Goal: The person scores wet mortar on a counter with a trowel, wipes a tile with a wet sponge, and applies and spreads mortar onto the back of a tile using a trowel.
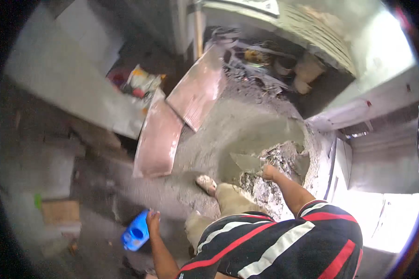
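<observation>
My right hand [268, 172] is closed around the handle of a trowel [246, 162]. The trowel's grey blade lies over wet grey mortar [280, 160], which is heaped and rough beside the hand. Off to the left, my left hand [152, 222] grips the edge of a blue plastic container [136, 231]. A dark opening shows in the container's side; its contents cannot be made out. Between my arms, a mortar-spattered shoe [206, 184] stands at the edge of the wet patch.
Two pinkish panels [159, 139] lie ahead on the left. Rubble and containers [307, 72] fill a dark recess under a rough ledge [316, 39]. Bags [144, 80] sit by the left wall. A pale wall [377, 100] bounds the right, and a brown block [60, 212] lies far left.
</observation>
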{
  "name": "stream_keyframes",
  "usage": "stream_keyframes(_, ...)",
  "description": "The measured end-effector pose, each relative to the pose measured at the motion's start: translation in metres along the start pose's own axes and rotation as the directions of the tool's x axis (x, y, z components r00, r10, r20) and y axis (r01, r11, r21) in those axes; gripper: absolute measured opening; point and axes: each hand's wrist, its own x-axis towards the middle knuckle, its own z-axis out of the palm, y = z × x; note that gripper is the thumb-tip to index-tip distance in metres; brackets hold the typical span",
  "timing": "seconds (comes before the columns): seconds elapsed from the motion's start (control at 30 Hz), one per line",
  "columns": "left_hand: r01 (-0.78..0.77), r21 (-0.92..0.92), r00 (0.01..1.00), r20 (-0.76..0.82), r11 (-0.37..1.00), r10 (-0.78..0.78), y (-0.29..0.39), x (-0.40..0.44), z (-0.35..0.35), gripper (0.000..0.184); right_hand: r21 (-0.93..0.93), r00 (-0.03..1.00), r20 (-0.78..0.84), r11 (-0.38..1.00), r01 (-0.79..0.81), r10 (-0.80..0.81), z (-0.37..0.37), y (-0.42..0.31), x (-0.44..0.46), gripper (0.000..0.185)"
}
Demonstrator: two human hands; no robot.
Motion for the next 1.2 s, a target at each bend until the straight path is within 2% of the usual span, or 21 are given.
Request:
stream_keyframes(0.13, -0.025, 0.215, 0.994, 0.109, 0.976, 0.002, 0.090, 0.057, 0.045, 0.054, 0.184, 0.977, 0.022, 0.959, -0.215, 0.214, -0.023, -0.005, -0.062, 0.064)
stream_keyframes(0.2, -0.184, 0.215, 0.962, 0.239, 0.959, 0.131, 0.092, 0.103, 0.058, 0.057, 0.190, 0.955, 0.090, 0.936, -0.296, 0.284, -0.011, -0.003, -0.080, 0.064)
stream_keyframes(0.27, -0.167, 0.208, 0.945, 0.312, 0.964, 0.097, 0.140, 0.096, 0.083, 0.057, 0.269, 0.939, -0.036, 0.909, -0.319, 0.341, 0.006, 0.001, -0.099, 0.034)
stream_keyframes(0.3, -0.127, 0.179, 0.933, 0.356, 0.976, 0.056, 0.162, 0.094, 0.101, 0.058, 0.299, 0.930, -0.036, 0.892, -0.339, 0.366, 0.018, 0.001, -0.105, 0.034)
stream_keyframes(0.37, -0.171, 0.253, 0.911, 0.409, 0.952, 0.055, 0.194, 0.098, 0.130, 0.057, 0.216, 0.915, -0.233, 0.935, -0.282, 0.330, 0.043, 0.001, -0.112, 0.033)
stream_keyframes(0.47, -0.244, 0.323, 0.852, 0.523, 0.914, 0.043, 0.222, 0.124, 0.163, 0.054, 0.145, 0.957, -0.083, 0.954, -0.264, 0.278, 0.047, -0.022, -0.129, 0.032)
stream_keyframes(0.53, -0.298, 0.346, 0.810, 0.585, 0.890, 0.044, 0.225, 0.166, 0.190, 0.049, 0.289, 0.908, -0.059, 0.878, -0.382, 0.415, 0.101, -0.023, -0.104, 0.030)
stream_keyframes(0.6, -0.324, 0.502, 0.759, 0.644, 0.802, -0.097, 0.285, 0.160, 0.216, 0.045, 0.157, 0.954, -0.191, 0.966, -0.204, 0.232, 0.091, -0.061, -0.128, 0.034)
stream_keyframes(0.63, -0.370, 0.434, 0.743, 0.669, 0.821, -0.019, 0.301, 0.166, 0.232, 0.042, 0.333, 0.896, 0.139, 0.832, -0.443, 0.422, 0.086, -0.078, -0.128, 0.031)
stream_keyframes(0.67, -0.418, 0.369, 0.724, 0.688, 0.830, 0.059, 0.311, 0.177, 0.243, 0.038, 0.349, 0.903, 0.157, 0.833, -0.430, 0.400, 0.107, -0.090, -0.123, 0.031)
stream_keyframes(0.73, -0.493, 0.246, 0.695, 0.689, 0.835, 0.207, 0.357, 0.167, 0.267, 0.033, 0.407, 0.865, -0.294, 0.872, -0.272, 0.407, 0.159, -0.098, -0.112, 0.030)
stream_keyframes(0.77, -0.509, 0.295, 0.694, 0.696, 0.809, 0.183, 0.384, 0.168, 0.281, 0.032, 0.552, 0.821, -0.132, 0.729, -0.405, 0.556, 0.125, -0.120, -0.118, 0.029)
stream_keyframes(0.8, -0.527, 0.338, 0.691, 0.705, 0.780, 0.161, 0.405, 0.171, 0.294, 0.032, 0.566, 0.825, -0.129, 0.724, -0.394, 0.550, 0.120, -0.127, -0.119, 0.029)
stream_keyframes(0.87, -0.534, 0.348, 0.685, 0.712, 0.770, 0.154, 0.434, 0.189, 0.313, 0.037, 0.326, 0.921, -0.186, 0.906, -0.272, 0.343, 0.127, -0.134, -0.121, 0.047)
stream_keyframes(0.9, -0.538, 0.337, 0.674, 0.722, 0.772, 0.155, 0.451, 0.201, 0.327, 0.043, 0.331, 0.922, -0.191, 0.906, -0.263, 0.337, 0.136, -0.123, -0.119, 0.047)
stream_keyframes(0.97, -0.578, 0.387, 0.675, 0.721, 0.719, 0.154, 0.492, 0.225, 0.354, 0.028, 0.041, 0.967, -0.137, 0.977, -0.209, 0.213, 0.175, -0.127, -0.117, 0.046)
stream_keyframes(1.0, -0.586, 0.355, 0.667, 0.721, 0.728, 0.186, 0.506, 0.243, 0.366, 0.029, 0.071, 0.967, -0.132, 0.975, -0.209, 0.217, 0.174, -0.140, -0.117, 0.046)
stream_keyframes(1.03, -0.592, 0.313, 0.658, 0.719, 0.743, 0.221, 0.519, 0.263, 0.381, 0.030, 0.471, 0.865, -0.183, 0.814, -0.339, 0.467, 0.156, -0.144, -0.125, 0.043)
stream_keyframes(1.1, -0.570, 0.267, 0.672, 0.696, 0.777, 0.254, 0.551, 0.295, 0.411, 0.030, 0.958, 0.541, 0.056, 0.107, -0.265, 0.839, 0.125, -0.147, -0.143, 0.037)
stream_keyframes(1.13, -0.560, 0.264, 0.697, 0.663, 0.785, 0.274, 0.566, 0.315, 0.427, 0.030, 0.956, 0.534, 0.063, 0.101, -0.274, 0.843, 0.142, -0.144, -0.140, 0.037)
stream_keyframes(1.2, -0.542, 0.269, 0.723, 0.633, 0.796, 0.278, 0.587, 0.342, 0.459, 0.030, 0.990, 0.498, 0.140, -0.105, -0.098, 0.856, 0.183, -0.143, -0.136, 0.023)
